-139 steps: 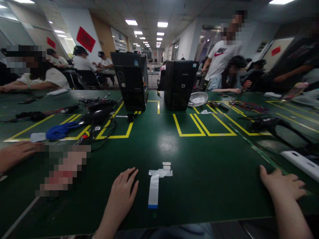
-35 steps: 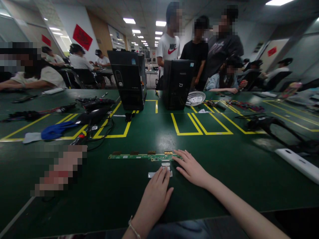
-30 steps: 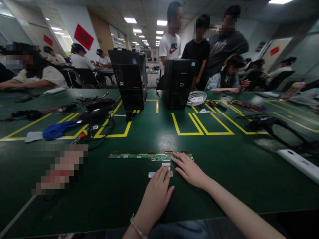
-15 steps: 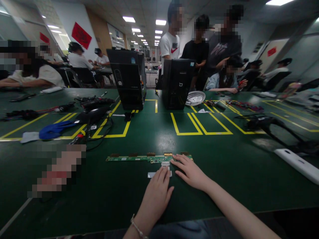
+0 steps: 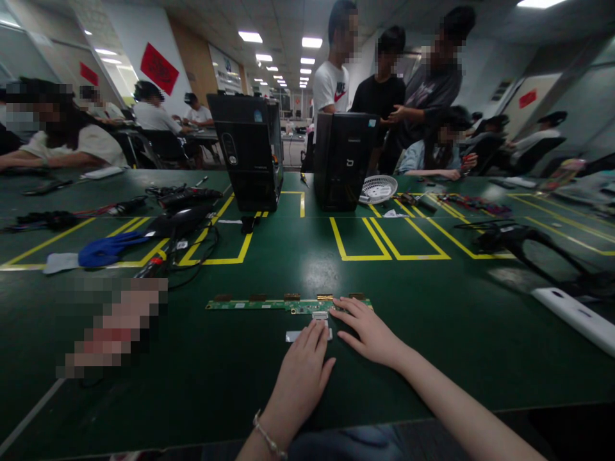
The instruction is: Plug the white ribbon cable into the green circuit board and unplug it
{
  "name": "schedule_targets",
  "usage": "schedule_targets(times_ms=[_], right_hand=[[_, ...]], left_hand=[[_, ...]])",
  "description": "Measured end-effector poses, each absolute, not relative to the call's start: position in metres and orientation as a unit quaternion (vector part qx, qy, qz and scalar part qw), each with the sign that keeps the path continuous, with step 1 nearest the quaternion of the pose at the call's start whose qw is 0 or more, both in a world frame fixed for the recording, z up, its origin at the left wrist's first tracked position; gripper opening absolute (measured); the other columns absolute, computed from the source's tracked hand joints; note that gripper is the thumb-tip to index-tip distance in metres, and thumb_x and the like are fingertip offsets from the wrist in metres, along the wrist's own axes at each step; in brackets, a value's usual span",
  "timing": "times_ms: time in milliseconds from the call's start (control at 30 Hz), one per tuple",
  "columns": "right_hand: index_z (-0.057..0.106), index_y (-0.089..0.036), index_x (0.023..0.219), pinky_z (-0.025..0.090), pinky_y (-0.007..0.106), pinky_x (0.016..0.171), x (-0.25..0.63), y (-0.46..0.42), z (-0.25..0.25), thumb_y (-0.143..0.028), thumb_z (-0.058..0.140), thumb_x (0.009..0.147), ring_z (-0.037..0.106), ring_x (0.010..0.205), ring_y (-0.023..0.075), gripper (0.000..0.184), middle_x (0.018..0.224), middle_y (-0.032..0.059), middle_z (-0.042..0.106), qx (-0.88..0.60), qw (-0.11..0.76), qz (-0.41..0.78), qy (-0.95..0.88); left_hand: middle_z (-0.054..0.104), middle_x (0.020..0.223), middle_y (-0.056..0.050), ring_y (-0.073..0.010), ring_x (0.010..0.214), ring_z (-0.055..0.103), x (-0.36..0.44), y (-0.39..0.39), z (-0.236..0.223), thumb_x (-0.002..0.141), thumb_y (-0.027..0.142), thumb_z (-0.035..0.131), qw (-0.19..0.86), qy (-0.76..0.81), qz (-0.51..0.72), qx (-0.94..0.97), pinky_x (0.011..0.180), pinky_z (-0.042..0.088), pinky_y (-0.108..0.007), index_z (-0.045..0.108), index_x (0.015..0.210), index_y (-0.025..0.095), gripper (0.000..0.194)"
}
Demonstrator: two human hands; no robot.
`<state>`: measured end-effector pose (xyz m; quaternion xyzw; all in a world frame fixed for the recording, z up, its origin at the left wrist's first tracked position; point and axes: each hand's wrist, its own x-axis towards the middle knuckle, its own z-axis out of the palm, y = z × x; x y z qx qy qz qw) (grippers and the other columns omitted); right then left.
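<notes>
A long, narrow green circuit board [image 5: 269,306] with several brown tabs along its far edge lies flat on the green table. My right hand [image 5: 369,331] rests palm down over the board's right end, its fingers stretched and spread, the upper fingertips touching the board. Close to the near edge of the board, my left hand [image 5: 300,368] lies with fingers extended on a flat silver-white strip [image 5: 293,336]. The strip is partly hidden under those fingers. Between the fingertips and the board sits a pale flat connector [image 5: 319,315]; whether it is plugged in, I cannot tell.
Two black computer towers [image 5: 244,153] [image 5: 344,163] stand farther back. A white basket [image 5: 378,188] is beside the right tower. Left are a blue glove [image 5: 110,248] and dark cables [image 5: 185,195]; right, a white bar-shaped device [image 5: 574,317]. Yellow tape [image 5: 365,258] marks the table. People stand and sit beyond.
Both my hands hold the same position on the board and strip. In the background, one standing person has brought an arm toward the person beside them. The view has shifted very slightly.
</notes>
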<state>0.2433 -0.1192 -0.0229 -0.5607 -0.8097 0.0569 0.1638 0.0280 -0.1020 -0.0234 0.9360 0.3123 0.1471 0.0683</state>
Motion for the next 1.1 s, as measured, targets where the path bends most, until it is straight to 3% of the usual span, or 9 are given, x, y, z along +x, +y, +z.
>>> schedule_targets(times_ms=[300,867,1100], right_hand=[[0.047,-0.024,0.139,0.029,0.049,0.113,0.244,-0.12,-0.021,-0.036,0.049,0.093,0.034,0.137,0.0242,0.048,0.147,0.0083,0.042,-0.554,0.155,0.067,-0.815],[0.042,-0.027,0.143,0.027,0.05,0.114,0.247,-0.119,-0.018,-0.039,0.05,0.093,0.031,0.139,0.0233,0.052,0.15,0.0073,0.038,-0.544,0.157,0.08,-0.82],[0.043,-0.026,0.143,0.027,0.049,0.114,0.246,-0.119,-0.019,-0.04,0.048,0.094,0.031,0.139,0.0232,0.051,0.15,0.0071,0.038,-0.549,0.149,0.071,-0.819]], left_hand=[[0.051,0.14,-0.018,-0.0295,0.13,0.047,0.029,-0.1,-0.02,0.089,0.018,0.054,0.083,0.318,0.126,0.936,0.105,0.043,-0.046,0.048,0.134,0.008,0.046],[0.053,0.139,-0.006,-0.0204,0.127,0.049,0.005,-0.059,-0.005,0.095,0.022,0.048,0.105,0.206,0.111,0.967,0.106,0.041,-0.037,0.049,0.135,0.022,0.04],[0.051,0.141,-0.011,-0.0248,0.131,0.046,0.01,-0.068,-0.014,0.094,0.026,0.051,0.101,0.228,0.113,0.962,0.108,0.038,-0.045,0.047,0.137,0.018,0.044]])
